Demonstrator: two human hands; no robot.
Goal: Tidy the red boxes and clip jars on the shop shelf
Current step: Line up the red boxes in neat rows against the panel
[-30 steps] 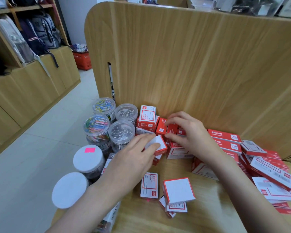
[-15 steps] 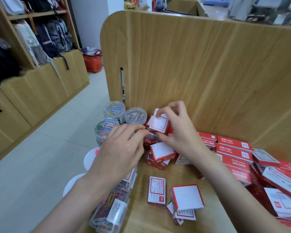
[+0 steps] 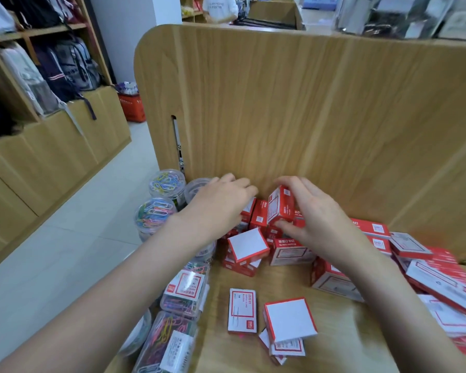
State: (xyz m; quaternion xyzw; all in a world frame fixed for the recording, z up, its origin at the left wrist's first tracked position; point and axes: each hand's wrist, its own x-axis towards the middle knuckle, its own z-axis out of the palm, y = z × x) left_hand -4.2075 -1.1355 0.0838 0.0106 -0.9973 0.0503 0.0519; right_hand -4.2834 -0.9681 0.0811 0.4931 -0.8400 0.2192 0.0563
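Note:
My right hand (image 3: 311,211) grips a small red box (image 3: 280,204) between thumb and fingers, holding it tilted above the pile of red boxes (image 3: 291,250) at the back panel. My left hand (image 3: 218,203) reaches over the left of the pile with its fingers curved down on the boxes there; whether it grips one is hidden. Clear jars of coloured clips (image 3: 154,214) stand left of the pile, with one jar (image 3: 167,181) behind. Two clear clip boxes (image 3: 184,289) lie under my left forearm. Loose red and white boxes (image 3: 289,319) lie at the front.
A tall wooden back panel (image 3: 307,117) closes the shelf behind the pile. More red boxes (image 3: 439,278) are heaped at the right. The shelf's left edge drops to the tiled floor (image 3: 65,238). Backpacks (image 3: 65,65) hang on shelving at far left, near a red basket (image 3: 132,107).
My right hand has turned the small red box and shifted it right. My left hand has moved up and back from the jars onto the left of the pile.

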